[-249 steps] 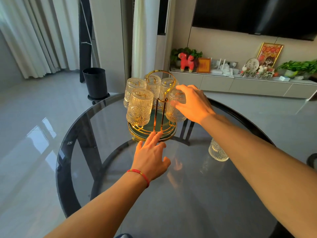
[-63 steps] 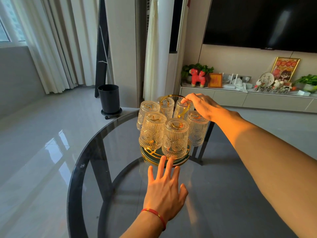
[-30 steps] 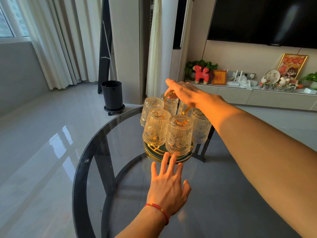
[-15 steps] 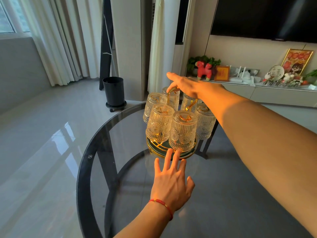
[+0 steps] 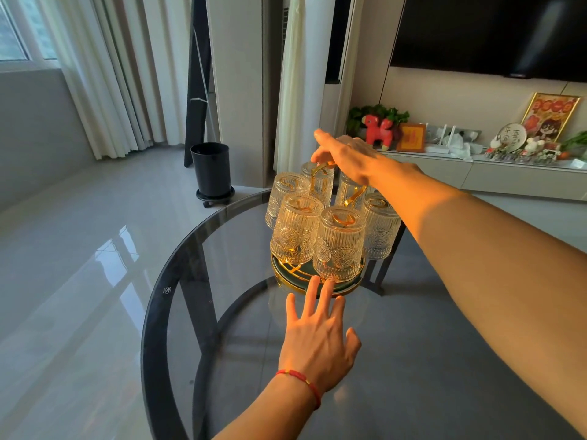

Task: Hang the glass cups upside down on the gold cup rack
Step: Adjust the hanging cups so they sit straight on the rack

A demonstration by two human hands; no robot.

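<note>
The gold cup rack [image 5: 294,288] with a green base stands at the far side of the round glass table [image 5: 149,328]. Several ribbed glass cups hang on it upside down, among them a front left cup [image 5: 295,233], a front right cup [image 5: 340,246] and a right cup [image 5: 381,230]. My right hand [image 5: 349,157] sits on top of the rack's looped gold handle [image 5: 320,168], thumb and fingers closed around it, index finger stretched out. My left hand [image 5: 317,338] lies flat on the glass with spread fingers, its fingertips touching the base rim.
The table's black frame shows through the glass under the rack. A black bin [image 5: 212,168] stands on the floor beyond the table's left side. A low cabinet [image 5: 508,179] with ornaments runs along the back right wall under a dark screen.
The cup that stood on the table at the right 8 s ago now hangs on the rack. My right hand went from a cup to the handle. My left hand stays at the base.
</note>
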